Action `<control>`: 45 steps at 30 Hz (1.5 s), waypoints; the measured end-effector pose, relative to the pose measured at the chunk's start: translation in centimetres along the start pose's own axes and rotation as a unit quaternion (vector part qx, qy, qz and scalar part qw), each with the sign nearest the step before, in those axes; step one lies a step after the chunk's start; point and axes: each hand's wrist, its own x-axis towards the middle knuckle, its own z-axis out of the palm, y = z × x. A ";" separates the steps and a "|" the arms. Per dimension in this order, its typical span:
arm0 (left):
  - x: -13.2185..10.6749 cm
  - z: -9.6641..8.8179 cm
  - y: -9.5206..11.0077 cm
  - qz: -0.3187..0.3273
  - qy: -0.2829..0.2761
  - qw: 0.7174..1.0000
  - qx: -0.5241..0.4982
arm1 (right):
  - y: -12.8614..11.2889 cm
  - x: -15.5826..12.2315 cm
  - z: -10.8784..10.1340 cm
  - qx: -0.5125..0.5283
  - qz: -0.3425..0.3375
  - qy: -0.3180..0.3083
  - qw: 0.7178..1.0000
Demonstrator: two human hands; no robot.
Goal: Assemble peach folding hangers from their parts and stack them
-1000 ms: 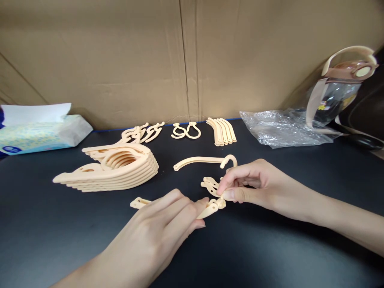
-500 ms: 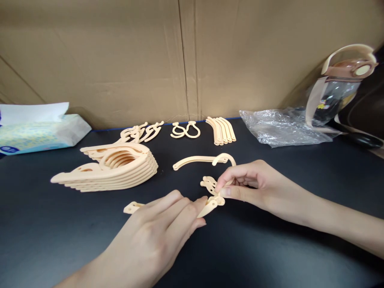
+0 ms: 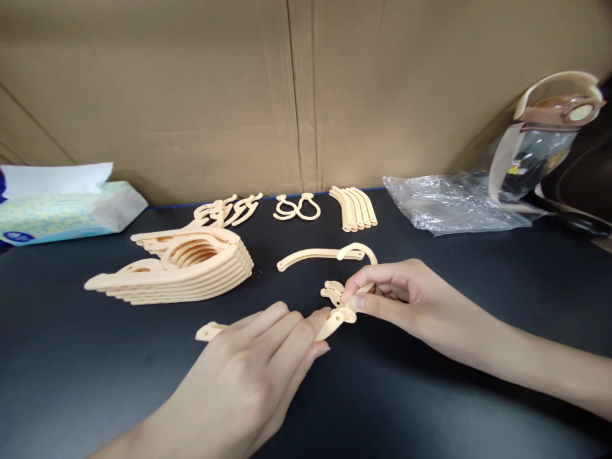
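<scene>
In the head view, my left hand is closed around a cream plastic hanger arm; one end pokes out left of the knuckles, the other beyond the fingertips. My right hand pinches a cream hanger hook, whose curve rises above the fingers. Hook base and arm end meet between the two hands, but fingers partly hide the joint. Just left of my right fingertips is a small cream piece with holes. Beyond the hook lies a loose curved hanger arm.
Stacked cream hangers lie at left. Behind are small hanger parts, two hooks and a row of curved arms. A tissue pack, plastic bag and bottle stand near the cardboard wall.
The arm end and hook base have shifted very slightly up and left between my fingers. Both hands keep their hold; the view has moved a little.
</scene>
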 end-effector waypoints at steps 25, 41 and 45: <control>-0.1 0.0 0.1 -0.006 0.010 1.000 -0.009 | 0.5 -0.5 0.4 -0.013 -0.007 -0.016 1.000; -0.7 0.3 0.4 -0.060 0.004 0.997 -0.046 | 0.4 -0.5 0.3 0.000 -0.012 -0.018 1.000; -1.2 0.4 0.6 -0.078 -0.019 0.995 -0.064 | 0.4 -0.6 0.2 -0.021 -0.020 -0.028 0.999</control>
